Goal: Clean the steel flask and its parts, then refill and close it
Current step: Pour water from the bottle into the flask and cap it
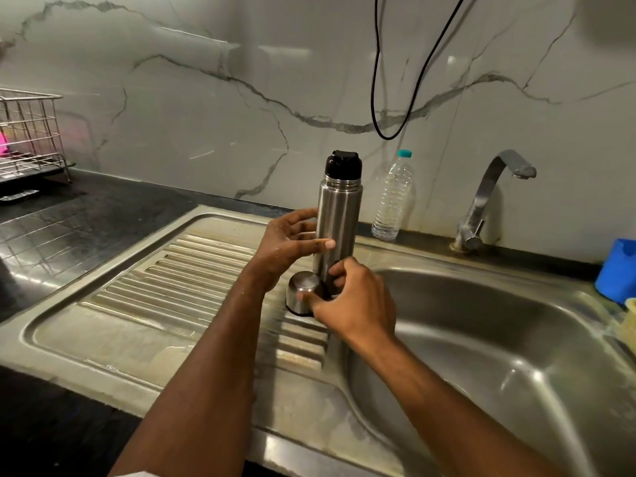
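Head view. I see the flask (336, 228) standing upright on the ribbed drainboard (192, 270), at its right end, just left of the basin (481, 339). A black stopper (343, 164) closes its neck. The steel cup (304, 295) sits mouth-down on the drainboard, touching or just beside the flask's foot on the left.

My left hand (287, 246) is at the flask's left side, about mid-height: the fingers are spread, the thumb lies across the front of the body, and the upper fingers reach toward the back. I cannot tell whether it clamps the flask or only steadies it. My right hand (354, 297) is low, at the flask's base. Its thumb rests on the near edge of the cup and its curled fingers touch the bottom of the flask; the grip is narrow, but I cannot tell which of the two it holds.

Behind the flask, on the rear ledge, stands a clear plastic bottle (393, 197) with a teal cap. To its right rises the tap (488, 197), its spout turned over the basin. A blue mug (617, 270) stands at the far right edge. A wire rack (29, 132) sits on the dark counter (69, 215) at far left. A black cable (378, 98) hangs in a loop against the marble wall (206, 80).
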The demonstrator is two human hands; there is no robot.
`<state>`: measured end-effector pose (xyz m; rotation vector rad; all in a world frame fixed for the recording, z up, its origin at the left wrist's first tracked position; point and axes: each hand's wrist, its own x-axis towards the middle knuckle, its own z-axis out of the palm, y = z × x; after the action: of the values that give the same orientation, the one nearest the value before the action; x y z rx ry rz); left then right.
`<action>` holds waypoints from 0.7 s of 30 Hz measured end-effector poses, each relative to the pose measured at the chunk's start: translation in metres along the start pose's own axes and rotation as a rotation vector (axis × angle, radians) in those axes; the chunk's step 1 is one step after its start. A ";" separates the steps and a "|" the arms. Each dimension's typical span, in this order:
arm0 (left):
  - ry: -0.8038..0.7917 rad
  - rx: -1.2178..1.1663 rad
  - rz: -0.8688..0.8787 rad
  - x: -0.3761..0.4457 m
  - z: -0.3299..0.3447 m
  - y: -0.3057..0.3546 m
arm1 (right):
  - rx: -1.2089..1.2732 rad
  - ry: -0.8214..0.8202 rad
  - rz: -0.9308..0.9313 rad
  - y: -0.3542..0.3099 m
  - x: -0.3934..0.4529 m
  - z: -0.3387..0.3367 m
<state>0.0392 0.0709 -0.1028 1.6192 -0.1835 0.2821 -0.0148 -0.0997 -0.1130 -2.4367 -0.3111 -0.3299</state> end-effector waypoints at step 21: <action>0.150 0.076 0.297 0.004 0.042 0.015 | 0.181 0.262 -0.043 -0.015 0.039 -0.136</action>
<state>0.0421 0.0283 -0.0899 1.6371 -0.3020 0.6432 -0.0038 -0.1687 0.0106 -2.1807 -0.2654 -0.6067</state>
